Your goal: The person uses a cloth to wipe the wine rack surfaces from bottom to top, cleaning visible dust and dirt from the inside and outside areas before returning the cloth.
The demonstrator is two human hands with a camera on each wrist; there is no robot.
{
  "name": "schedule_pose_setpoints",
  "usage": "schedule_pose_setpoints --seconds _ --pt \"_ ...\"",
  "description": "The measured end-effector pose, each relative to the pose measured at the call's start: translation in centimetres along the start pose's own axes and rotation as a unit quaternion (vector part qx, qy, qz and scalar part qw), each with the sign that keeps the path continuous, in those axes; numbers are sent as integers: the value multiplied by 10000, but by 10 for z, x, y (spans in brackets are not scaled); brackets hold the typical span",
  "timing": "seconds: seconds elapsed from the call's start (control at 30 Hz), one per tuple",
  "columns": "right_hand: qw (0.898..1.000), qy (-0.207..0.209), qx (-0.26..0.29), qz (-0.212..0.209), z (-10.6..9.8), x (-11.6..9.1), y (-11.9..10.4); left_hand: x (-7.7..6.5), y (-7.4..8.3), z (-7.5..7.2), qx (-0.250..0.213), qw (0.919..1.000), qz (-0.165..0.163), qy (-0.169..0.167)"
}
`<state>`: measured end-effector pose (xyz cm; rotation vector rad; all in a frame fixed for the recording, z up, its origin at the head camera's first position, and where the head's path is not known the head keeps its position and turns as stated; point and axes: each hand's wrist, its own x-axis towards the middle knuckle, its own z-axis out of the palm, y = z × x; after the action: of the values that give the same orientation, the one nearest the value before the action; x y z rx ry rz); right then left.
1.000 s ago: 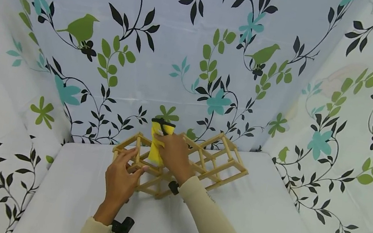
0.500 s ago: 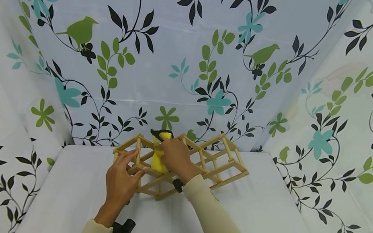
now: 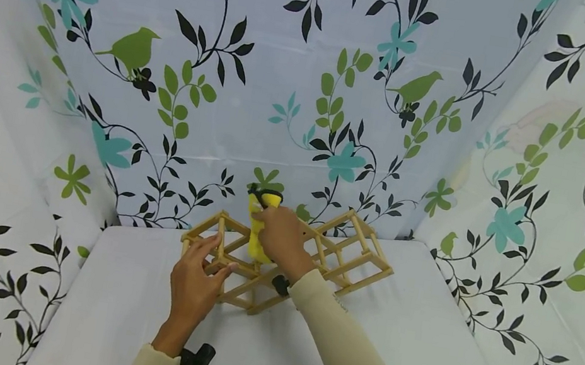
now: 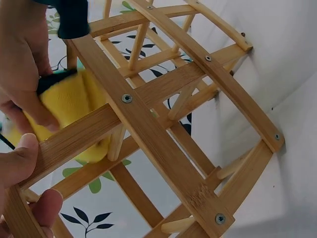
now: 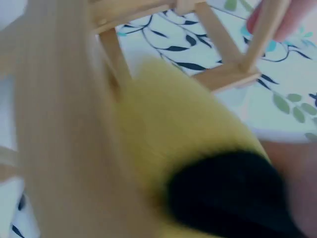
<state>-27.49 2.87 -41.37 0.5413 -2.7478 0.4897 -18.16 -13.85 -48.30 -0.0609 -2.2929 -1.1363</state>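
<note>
Wooden rack is clamped by the left hand, and a yellow item by the right hand.

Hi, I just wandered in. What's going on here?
A person has a slatted wooden rack on a white table, in front of a leaf-patterned sheet. Their left hand grips the rack near its left end, thumb and fingers around a slat. Their right hand holds a yellow cloth with black trim, close in among the slats; whether it presses on the wood is hard to tell.
</note>
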Motion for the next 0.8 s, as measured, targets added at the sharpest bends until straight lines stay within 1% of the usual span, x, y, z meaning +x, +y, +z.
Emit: schedule_pose_setpoints --seconds 0.07,0.1,0.13,0.2,0.27,0.3,0.37,0.43,0.5,0.57,0.63,0.73,0.8 --pt "9998 94 132 127 4 1 0 0 0 -2 18 9999 36 -109" --pt "9997 44 191 150 6 1 1 0 -1 -4 20 9998 69 -179" --pt "9998 -48 165 135 7 1 1 0 -2 -6 16 9997 89 -246" --pt "9987 -426 273 90 7 0 2 -3 -6 -12 61 9994 119 -324" --pt "9971 -583 482 -32 1 0 -1 -8 -11 -20 108 9994 69 -306" --pt "9969 -460 625 -136 -4 1 -3 -11 -14 -24 162 9996 11 -239" --pt "9940 2 1034 -371 -15 4 -9 -18 -21 -31 280 9994 -188 -57" --pt "9849 488 1479 -755 -27 11 -20 -24 -27 -36 285 9985 -458 64" --pt "9721 639 1956 -1123 -33 18 -32 -29 -32 -38 179 9970 -743 89" --pt "9606 463 2384 -1354 -34 27 -44 -33 -36 -38 -13 9948 -1015 36" --pt "9537 69 2623 -1472 -29 35 -56 -36 -40 -35 -185 9918 -1266 38" --pt "9544 -561 2523 -1494 -11 45 -67 -38 -46 -30 -289 9870 -1575 117" --pt "9605 -872 2151 -1538 1 50 -71 -40 -48 -27 -293 9846 -1711 183"
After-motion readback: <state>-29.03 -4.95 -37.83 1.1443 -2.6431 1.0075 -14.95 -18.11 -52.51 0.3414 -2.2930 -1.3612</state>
